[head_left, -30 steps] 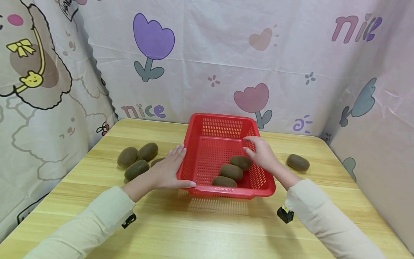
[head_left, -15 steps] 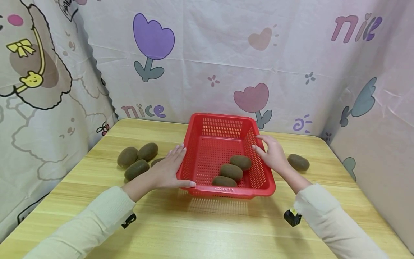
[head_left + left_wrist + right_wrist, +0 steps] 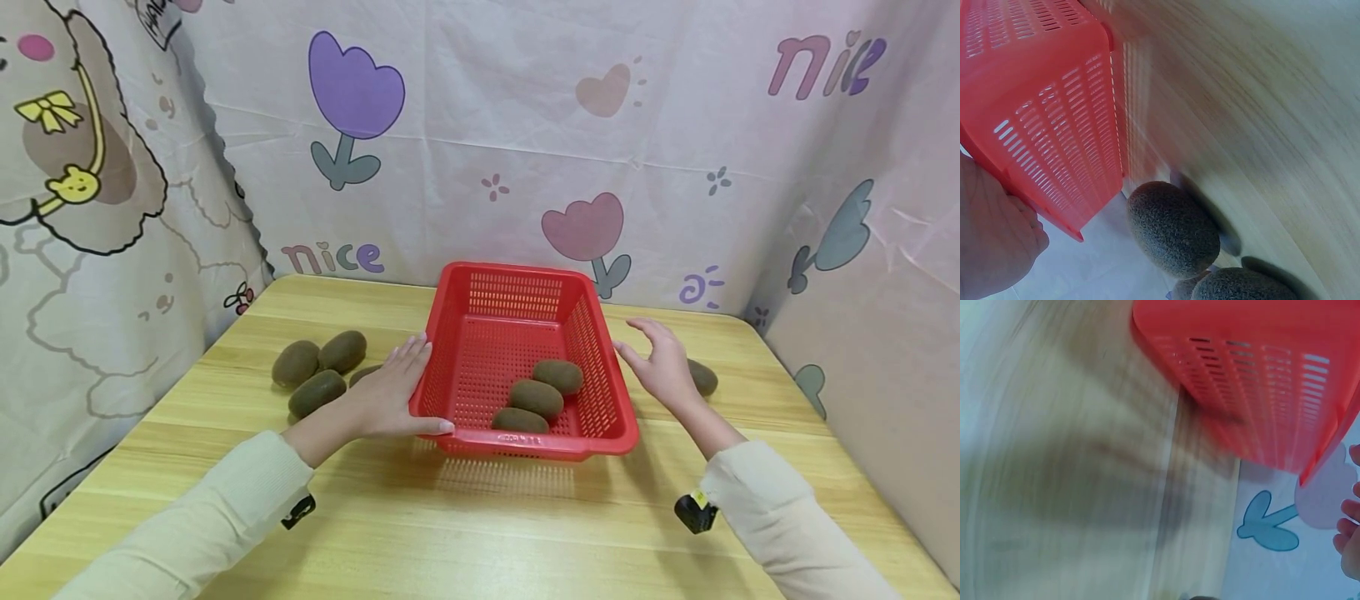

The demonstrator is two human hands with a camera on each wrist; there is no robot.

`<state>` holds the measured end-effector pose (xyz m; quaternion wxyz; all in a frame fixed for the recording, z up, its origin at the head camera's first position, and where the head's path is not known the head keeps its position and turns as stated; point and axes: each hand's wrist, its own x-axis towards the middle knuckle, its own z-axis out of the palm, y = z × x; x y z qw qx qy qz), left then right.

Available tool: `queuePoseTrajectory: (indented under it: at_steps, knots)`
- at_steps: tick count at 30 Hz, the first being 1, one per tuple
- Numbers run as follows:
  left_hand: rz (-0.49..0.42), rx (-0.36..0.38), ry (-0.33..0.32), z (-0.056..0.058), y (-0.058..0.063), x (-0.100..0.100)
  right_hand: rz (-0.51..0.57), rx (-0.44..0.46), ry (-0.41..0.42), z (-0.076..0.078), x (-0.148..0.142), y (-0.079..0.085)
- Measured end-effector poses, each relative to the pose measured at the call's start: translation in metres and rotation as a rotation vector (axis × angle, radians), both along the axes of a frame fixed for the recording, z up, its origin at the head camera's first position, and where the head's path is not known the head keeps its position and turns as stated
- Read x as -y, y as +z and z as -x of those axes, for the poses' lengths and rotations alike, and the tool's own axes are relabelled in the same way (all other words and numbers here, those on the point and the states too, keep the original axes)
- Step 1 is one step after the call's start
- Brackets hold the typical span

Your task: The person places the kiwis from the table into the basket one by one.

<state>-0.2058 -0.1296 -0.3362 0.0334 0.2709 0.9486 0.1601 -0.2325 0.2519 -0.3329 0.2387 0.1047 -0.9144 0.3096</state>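
A red plastic basket (image 3: 517,440) stands mid-table with three kiwis (image 3: 537,399) lying inside near its front right corner. My left hand (image 3: 386,402) rests on the basket's left rim, fingers straight, thumb along the front edge. To the right of the basket, my right hand (image 3: 666,367) hovers above the table holding nothing, thumb and fingers apart. Partly hidden behind it lies a single kiwi (image 3: 705,379). In the right wrist view only some fingertips (image 3: 1349,526) show beside the basket wall (image 3: 1241,394).
Several kiwis (image 3: 317,394) lie on the wooden table (image 3: 480,533) left of the basket, one partly covered by the left hand. The left wrist view shows a kiwi (image 3: 1172,229) close to the basket's side. A printed cloth (image 3: 480,125) hangs behind the table.
My right hand has moved right, from over the basket's inside across its right rim to the space beside the lone kiwi. The left hand and basket have stayed put.
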Motion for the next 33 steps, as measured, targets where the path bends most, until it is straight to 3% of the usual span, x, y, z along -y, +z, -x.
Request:
queuePoseTrajectory:
  at_steps: [14, 18, 33]
  knots:
    - [0.000, 0.004, 0.010, 0.000, -0.001, 0.000, -0.030, -0.007, -0.086, -0.002, -0.027, -0.020]
    - [0.002, -0.001, 0.008, 0.001, -0.001, 0.000, -0.038, 0.024, -0.132, -0.002, -0.037, -0.026]
    - [0.003, -0.005, 0.002, 0.001, 0.000, 0.000, 0.023, 0.104, -0.186, -0.004, -0.067, -0.042]
